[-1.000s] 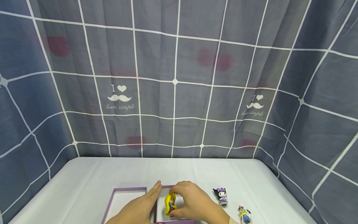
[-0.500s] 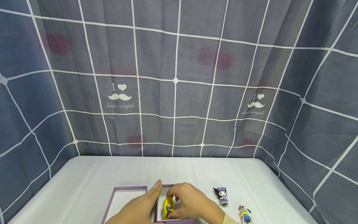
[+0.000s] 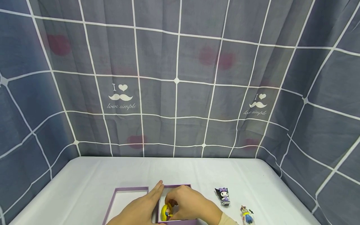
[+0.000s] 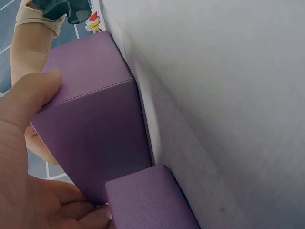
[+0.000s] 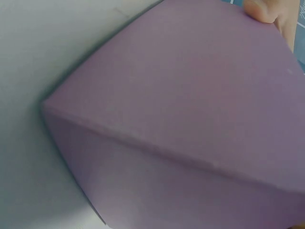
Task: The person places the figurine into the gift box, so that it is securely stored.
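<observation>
My left hand [image 3: 137, 209] holds the left side of an open purple box [image 3: 180, 222] with a white inside. Its thumb lies on the box's front wall in the left wrist view, the fingers along the left wall. Inside the box, my right hand [image 3: 191, 203] pinches a small figurine with long yellow hair [image 3: 163, 213]. Part of the figurine is hidden by those fingers and the front wall. Only the purple outside of the box [image 5: 181, 86] and a fingertip [image 5: 259, 9] show in the right wrist view.
Left of the box lies a purple-rimmed lid or tray [image 3: 113, 200], partly behind my left hand. On the white table [image 3: 98, 172] to the right lie a black-and-purple figurine [image 3: 224, 196] and a yellow-and-blue figurine [image 3: 247, 216]. A grey checked curtain [image 3: 157, 100] stands behind.
My right hand has moved slightly left and lower inside the box with the yellow-haired figurine, which now sits nearer the front left corner. My left hand stays in place.
</observation>
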Tool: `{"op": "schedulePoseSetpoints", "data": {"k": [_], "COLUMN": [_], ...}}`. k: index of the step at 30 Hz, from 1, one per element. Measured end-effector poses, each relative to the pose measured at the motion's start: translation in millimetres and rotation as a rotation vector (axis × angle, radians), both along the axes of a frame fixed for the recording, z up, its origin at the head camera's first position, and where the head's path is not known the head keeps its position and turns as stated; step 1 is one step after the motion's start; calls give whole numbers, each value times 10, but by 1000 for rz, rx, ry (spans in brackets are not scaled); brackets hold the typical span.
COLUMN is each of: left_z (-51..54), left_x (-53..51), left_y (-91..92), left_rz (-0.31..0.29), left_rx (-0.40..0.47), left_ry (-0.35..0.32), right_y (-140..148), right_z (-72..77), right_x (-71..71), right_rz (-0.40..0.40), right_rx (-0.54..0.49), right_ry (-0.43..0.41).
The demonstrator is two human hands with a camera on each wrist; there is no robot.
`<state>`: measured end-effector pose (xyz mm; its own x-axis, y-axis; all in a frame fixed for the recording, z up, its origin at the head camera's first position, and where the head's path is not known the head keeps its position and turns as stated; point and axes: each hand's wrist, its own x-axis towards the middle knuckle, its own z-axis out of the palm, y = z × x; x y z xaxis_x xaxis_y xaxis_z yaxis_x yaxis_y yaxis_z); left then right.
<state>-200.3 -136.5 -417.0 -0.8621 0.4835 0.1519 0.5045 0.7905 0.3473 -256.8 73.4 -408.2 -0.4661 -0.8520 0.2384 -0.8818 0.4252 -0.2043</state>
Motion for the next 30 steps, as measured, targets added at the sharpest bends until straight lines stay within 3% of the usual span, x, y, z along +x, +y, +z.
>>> {"op": "schedulePoseSetpoints", "data": {"k": [15, 23, 30], "left_z": [-1, 5, 22], "left_x": [20, 28, 15], "left_y": [5, 3, 21], "left_rz": [-40, -47, -13], "left_rx": [19, 21, 22], "left_ry": [49, 62, -3], "right_y": [-78, -49, 10], "right_z": [23, 65, 127], "right_x": [3, -17, -41], "right_rz": [-63, -13, 71], "right_rx": [68, 96, 116], "right_ry": [-42, -81, -130]}}
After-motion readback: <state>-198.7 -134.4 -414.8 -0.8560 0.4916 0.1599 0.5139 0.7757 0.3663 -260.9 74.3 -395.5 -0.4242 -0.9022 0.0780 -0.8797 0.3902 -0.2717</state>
